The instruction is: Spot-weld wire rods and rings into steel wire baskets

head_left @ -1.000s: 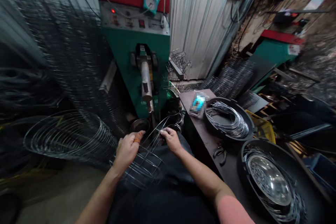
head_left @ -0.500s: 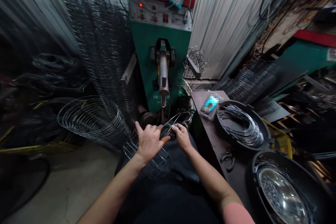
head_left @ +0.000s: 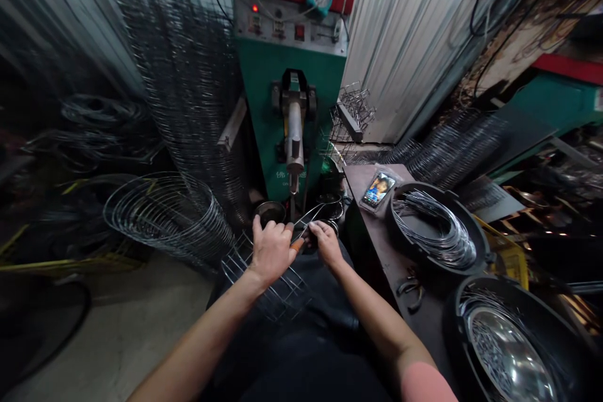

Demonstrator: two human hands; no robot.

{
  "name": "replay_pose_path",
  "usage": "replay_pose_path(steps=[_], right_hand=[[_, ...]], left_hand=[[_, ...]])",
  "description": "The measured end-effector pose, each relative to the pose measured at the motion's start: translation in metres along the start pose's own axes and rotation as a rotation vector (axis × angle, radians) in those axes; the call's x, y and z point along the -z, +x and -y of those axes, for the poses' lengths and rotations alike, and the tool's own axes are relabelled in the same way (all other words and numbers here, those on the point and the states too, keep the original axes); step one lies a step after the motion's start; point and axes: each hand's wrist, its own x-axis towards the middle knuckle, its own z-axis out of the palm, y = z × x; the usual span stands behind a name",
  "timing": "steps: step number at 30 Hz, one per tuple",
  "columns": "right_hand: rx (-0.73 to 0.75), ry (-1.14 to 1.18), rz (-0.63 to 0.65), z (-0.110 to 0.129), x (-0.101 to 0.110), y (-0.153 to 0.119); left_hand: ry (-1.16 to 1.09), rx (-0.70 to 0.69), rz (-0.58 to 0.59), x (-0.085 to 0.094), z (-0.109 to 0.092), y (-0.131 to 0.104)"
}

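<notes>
A wire frame (head_left: 288, 294) of thin bent metal rods rests on my lap, below the welding-type machine's arm (head_left: 294, 138). My left hand (head_left: 273, 250) is closed round the frame, knuckles up, with orange covering on a fingertip; its grip is partly hidden. Close beside it, my right hand (head_left: 326, 242) pinches at the end of a bent wire (head_left: 311, 213) that points towards the machine. The fingertips of both hands nearly meet. How the wire joins the frame is hard to make out.
A green machine (head_left: 254, 81) stands ahead, with stacked wire rings (head_left: 164, 217) at the left. On the right-hand bench (head_left: 377, 239) lie a phone (head_left: 378, 190), pliers (head_left: 411, 292) and a black tub (head_left: 485, 251) of wire rings. Another tub holds a metal bowl (head_left: 511, 352) of small pieces.
My left hand has moved slightly right, closer to my right hand. My right hand keeps its pinch nearly in place, and the view has shifted a little.
</notes>
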Motion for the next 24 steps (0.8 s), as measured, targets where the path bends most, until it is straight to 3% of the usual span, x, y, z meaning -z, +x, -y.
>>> replay_pose_path(steps=[13, 24], right_hand=[[0.043, 0.02, -0.036, -0.012, 0.002, 0.01], [0.05, 0.023, -0.06, -0.004, -0.003, 0.024]], left_hand=[[-0.012, 0.017, 0.02, -0.004, 0.0, 0.007], [0.054, -0.003, 0.005, -0.005, 0.004, 0.024]])
